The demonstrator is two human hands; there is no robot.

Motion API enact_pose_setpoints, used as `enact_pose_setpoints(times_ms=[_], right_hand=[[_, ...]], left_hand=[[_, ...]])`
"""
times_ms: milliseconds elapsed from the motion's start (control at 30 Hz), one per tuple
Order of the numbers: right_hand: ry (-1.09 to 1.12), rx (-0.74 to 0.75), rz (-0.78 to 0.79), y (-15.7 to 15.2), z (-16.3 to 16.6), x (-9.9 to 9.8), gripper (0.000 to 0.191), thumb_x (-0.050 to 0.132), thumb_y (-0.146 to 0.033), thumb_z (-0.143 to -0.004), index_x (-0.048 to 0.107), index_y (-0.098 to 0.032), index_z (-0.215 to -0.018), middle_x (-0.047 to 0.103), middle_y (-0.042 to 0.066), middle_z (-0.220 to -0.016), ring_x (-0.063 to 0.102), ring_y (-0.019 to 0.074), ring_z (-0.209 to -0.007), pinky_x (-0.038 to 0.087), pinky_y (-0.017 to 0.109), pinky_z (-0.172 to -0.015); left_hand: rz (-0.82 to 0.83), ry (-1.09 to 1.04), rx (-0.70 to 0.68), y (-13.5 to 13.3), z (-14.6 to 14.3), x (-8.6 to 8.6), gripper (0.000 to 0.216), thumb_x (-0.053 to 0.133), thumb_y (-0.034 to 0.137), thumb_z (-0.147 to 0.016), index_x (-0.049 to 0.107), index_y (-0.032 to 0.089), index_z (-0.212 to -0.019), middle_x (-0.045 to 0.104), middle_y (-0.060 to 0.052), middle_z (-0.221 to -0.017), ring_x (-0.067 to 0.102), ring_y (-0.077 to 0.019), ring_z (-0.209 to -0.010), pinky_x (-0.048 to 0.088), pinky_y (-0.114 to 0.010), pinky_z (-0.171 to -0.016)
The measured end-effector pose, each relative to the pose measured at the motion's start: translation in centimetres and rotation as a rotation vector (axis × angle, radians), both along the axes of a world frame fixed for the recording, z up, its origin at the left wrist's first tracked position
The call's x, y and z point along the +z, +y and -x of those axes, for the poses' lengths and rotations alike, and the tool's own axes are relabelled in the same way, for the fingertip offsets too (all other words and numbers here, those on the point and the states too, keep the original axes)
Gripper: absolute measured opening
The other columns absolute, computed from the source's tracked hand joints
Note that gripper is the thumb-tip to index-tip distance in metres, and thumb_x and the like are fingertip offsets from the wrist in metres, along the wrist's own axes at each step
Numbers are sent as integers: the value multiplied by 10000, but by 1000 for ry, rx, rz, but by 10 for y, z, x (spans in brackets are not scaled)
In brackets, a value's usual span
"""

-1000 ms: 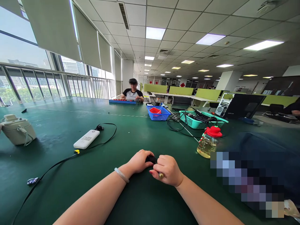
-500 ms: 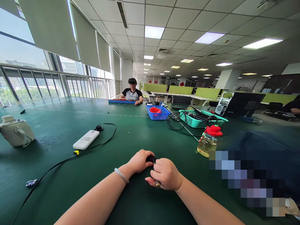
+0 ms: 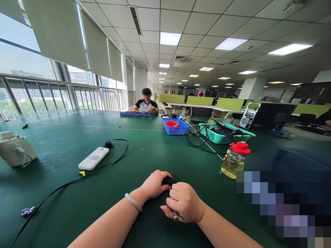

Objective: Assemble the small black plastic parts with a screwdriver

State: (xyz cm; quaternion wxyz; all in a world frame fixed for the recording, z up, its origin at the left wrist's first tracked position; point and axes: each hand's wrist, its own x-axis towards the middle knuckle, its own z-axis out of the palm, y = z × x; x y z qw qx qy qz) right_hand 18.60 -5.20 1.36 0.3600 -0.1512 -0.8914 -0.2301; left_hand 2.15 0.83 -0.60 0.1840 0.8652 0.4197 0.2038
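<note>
My left hand [image 3: 154, 184] is curled round a small black object [image 3: 168, 181] on the green table [image 3: 77, 193]. A pale bangle [image 3: 133, 202] sits on that wrist. My right hand [image 3: 184, 202] is closed in a fist beside it, gripping a thin tool whose brass-coloured end [image 3: 176, 216] sticks out below the fingers. The tool's upper end meets the black object between the two hands. Both hands rest low at the table's near edge.
A white power bank [image 3: 93, 158] with a black cable [image 3: 51, 191] lies to the left, a beige bag [image 3: 15, 151] further left. A red-capped jar [image 3: 234, 160], a teal basket [image 3: 219, 133] of cables and a blue basket [image 3: 175, 127] stand right. A person [image 3: 146, 102] sits far across.
My right hand has turned and slid slightly lower on the tool, so the brass end shows further down. The head has tilted a little; my left hand keeps its hold.
</note>
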Motion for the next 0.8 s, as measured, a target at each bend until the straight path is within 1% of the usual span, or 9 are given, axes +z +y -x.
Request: enact_pose_setpoints(times_ms=[100,167,333,500,800], right_hand=[[-11,-34,62,0,2,-1,375,503,-262,-905,511,-201,-536,462,-8,-525,389,135,-525,246,298,-500],[-22,-39,74,0,2,-1,353,526,-246,-899,517,-196,-550,480,-11,-532,410,125,-525,252,288,-508],[-57,-33,52,0,1,0,358,518,-230,-914,532,-191,-559,489,-8,-532,418,125,-531,254,292,-518],[-64,-56,55,0,0,2,367,500,-231,-921,533,-190,-558,494,-3,-531,411,130,-533,253,290,-521],[9,-43,33,3,-8,7,381,493,-217,-920,516,-191,-541,466,-9,-519,376,129,-521,239,286,-510]], left_hand=[[1,-1,8,1,0,-2,324,607,213,-780,637,234,-1102,696,-25,-1082,576,-228,-1028,454,-356,-914],[-1,4,9,2,-1,-3,326,601,216,-780,640,232,-1103,697,-26,-1079,578,-227,-1022,456,-353,-910],[-2,9,16,1,-1,-2,304,607,234,-787,651,237,-1088,700,-23,-1066,581,-228,-1002,464,-349,-888],[-4,2,14,-1,-1,-1,312,603,220,-786,646,233,-1095,698,-24,-1073,579,-226,-1015,457,-345,-903],[4,-11,0,-1,-1,1,324,621,206,-764,640,225,-1087,702,-20,-1059,578,-227,-1003,449,-344,-900]])
